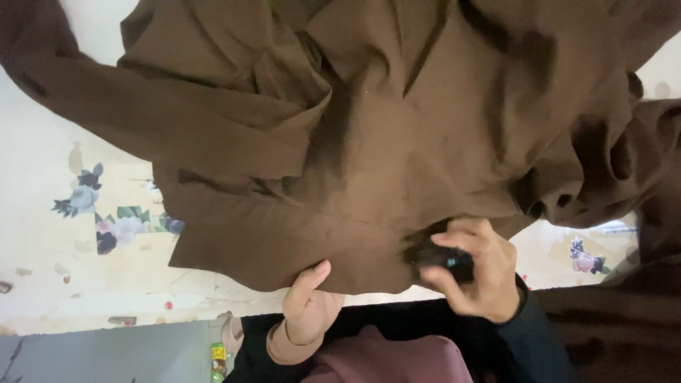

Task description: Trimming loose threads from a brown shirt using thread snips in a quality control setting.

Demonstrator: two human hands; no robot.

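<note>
Iron (443,257) in right hand (477,273), long axis sideways

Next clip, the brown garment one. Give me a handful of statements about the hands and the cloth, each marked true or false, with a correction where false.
1. The left hand holds the lower edge of the brown garment, thumb on top. True.
2. The right hand is empty. False: it grips a small dark object pressed against the cloth; what kind of object is too unclear to tell.
3. The garment lies over a pale surface with flower prints. True.
4. The garment is neatly folded into a square. False: it is spread out, creased and bunched.
5. Both hands rest flat on the flower print, away from the cloth. False: both are at the garment's near edge.
</note>
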